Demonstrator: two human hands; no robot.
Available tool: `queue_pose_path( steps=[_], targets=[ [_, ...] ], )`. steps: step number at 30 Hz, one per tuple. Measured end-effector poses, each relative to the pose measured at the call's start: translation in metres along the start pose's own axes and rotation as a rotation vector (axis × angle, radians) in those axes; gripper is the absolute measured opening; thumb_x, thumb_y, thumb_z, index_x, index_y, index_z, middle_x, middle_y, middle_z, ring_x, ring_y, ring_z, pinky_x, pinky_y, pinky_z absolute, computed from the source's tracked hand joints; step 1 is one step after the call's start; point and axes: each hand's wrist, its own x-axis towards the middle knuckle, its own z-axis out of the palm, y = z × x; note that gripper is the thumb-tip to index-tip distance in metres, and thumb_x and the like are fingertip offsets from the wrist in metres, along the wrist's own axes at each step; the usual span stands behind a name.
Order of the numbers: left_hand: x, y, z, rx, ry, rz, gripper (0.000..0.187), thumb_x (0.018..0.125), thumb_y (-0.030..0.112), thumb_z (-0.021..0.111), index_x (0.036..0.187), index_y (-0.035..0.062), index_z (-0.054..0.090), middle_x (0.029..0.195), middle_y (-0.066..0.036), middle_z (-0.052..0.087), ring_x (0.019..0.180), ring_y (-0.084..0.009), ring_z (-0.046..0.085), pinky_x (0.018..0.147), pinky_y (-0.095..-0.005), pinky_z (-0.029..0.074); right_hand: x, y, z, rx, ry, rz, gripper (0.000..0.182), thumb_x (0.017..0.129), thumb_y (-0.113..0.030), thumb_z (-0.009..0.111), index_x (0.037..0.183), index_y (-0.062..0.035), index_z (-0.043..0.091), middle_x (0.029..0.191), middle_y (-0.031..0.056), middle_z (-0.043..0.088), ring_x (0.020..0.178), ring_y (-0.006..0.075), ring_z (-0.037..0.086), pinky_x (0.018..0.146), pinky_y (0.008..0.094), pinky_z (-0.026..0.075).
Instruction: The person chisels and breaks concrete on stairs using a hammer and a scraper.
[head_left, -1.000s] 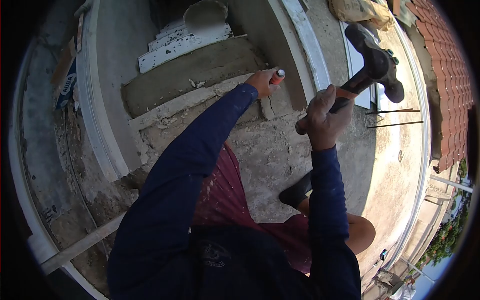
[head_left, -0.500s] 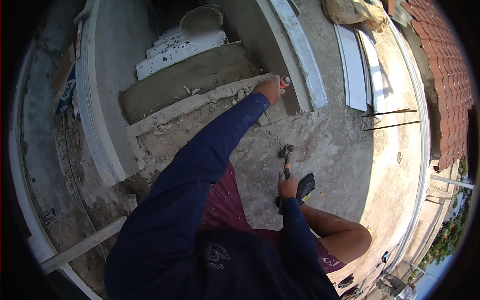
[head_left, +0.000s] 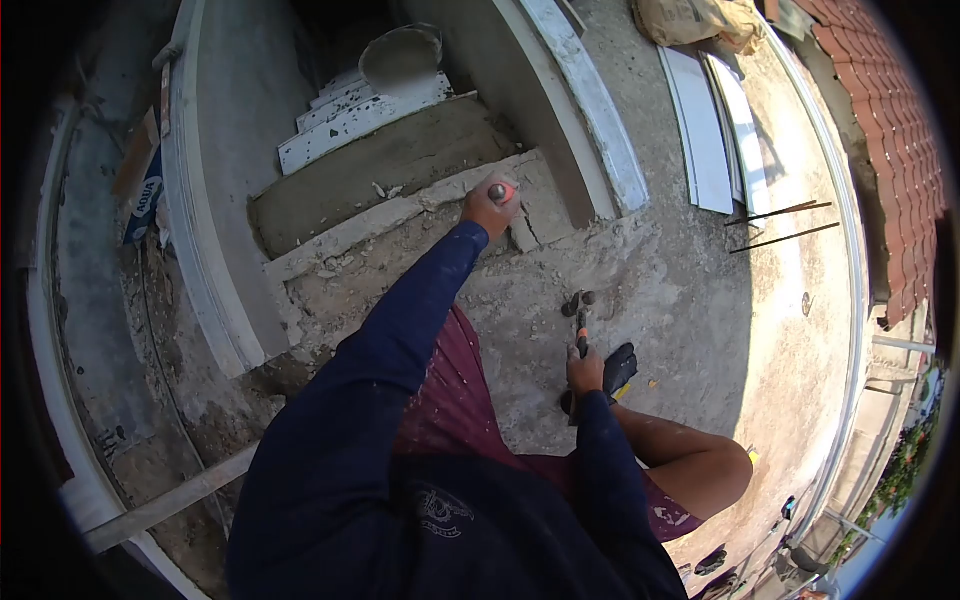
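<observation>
My left hand (head_left: 490, 208) is closed around a tool with a red-orange grip (head_left: 509, 190), its round metal end turned up toward me. The lower part of this tool is hidden by the hand. Beneath it runs the broken concrete edge (head_left: 390, 215) at the top of a stairway. My right hand (head_left: 586, 372) grips the black and orange handle of a hammer (head_left: 582, 322), whose head is low over the rough concrete floor. A black shoe (head_left: 620, 367) is just beside that hand.
White-faced steps (head_left: 360, 125) lead down between walls, with a round bucket (head_left: 402, 60) on them. White panels (head_left: 697, 130) and thin metal rods (head_left: 785, 240) lie at the right, below a paper sack (head_left: 695, 22). A bar (head_left: 175, 500) crosses the lower left.
My left hand has moved left and slightly toward me along the concrete edge, and the tool's round end now faces up. My right hand and hammer have shifted only slightly.
</observation>
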Motion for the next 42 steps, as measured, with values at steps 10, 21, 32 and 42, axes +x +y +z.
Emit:
queue_pose_path(
  steps=[10, 21, 32, 42],
  targets=[
    [0.056, 0.034, 0.023, 0.411, -0.206, -0.059, 0.029, 0.08, 0.031, 0.073, 0.098, 0.0078, 0.07, 0.098, -0.018, 0.073, 0.095, -0.0367, 0.069, 0.083, -0.0442, 0.055, 0.01, 0.021, 0.008, 0.079, 0.01, 0.089, 0.04, 0.091, -0.029, 0.064, 0.105, 0.0092, 0.064, 0.101, 0.0333, 0.067, 0.103, 0.0484, 0.064, 0.088, 0.049, 0.05],
    [-0.026, -0.026, -0.008, -0.202, 0.061, -0.202, 0.023, 0.079, 0.024, 0.076, 0.094, 0.0064, 0.073, 0.094, -0.012, 0.074, 0.09, -0.0241, 0.071, 0.084, -0.0364, 0.056, 0.014, 0.017, 0.002, 0.088, -0.009, 0.095, 0.042, 0.09, -0.028, 0.064, 0.103, 0.0124, 0.064, 0.098, 0.0344, 0.067, 0.101, 0.0499, 0.064, 0.087, 0.0483, 0.05],
    [0.084, 0.008, 0.053, 0.439, -0.224, -0.092, 0.035, 0.078, 0.032, 0.075, 0.101, 0.0052, 0.072, 0.102, -0.019, 0.073, 0.1, -0.0359, 0.069, 0.089, -0.0435, 0.055, 0.028, 0.033, 0.024, 0.119, -0.054, 0.131, 0.04, 0.088, -0.024, 0.064, 0.104, 0.0127, 0.063, 0.1, 0.036, 0.066, 0.102, 0.0513, 0.063, 0.087, 0.0509, 0.05],
    [-0.001, -0.007, 0.0, -0.036, 0.007, -0.156, 0.018, 0.082, 0.021, 0.072, 0.09, 0.0039, 0.074, 0.086, -0.006, 0.074, 0.083, -0.019, 0.071, 0.079, -0.0346, 0.056, 0.031, 0.04, 0.033, 0.052, 0.006, 0.048, 0.037, 0.09, -0.025, 0.065, 0.091, 0.011, 0.061, 0.074, 0.0221, 0.067, 0.061, 0.0316, 0.07, 0.055, 0.043, 0.053]
  ],
)
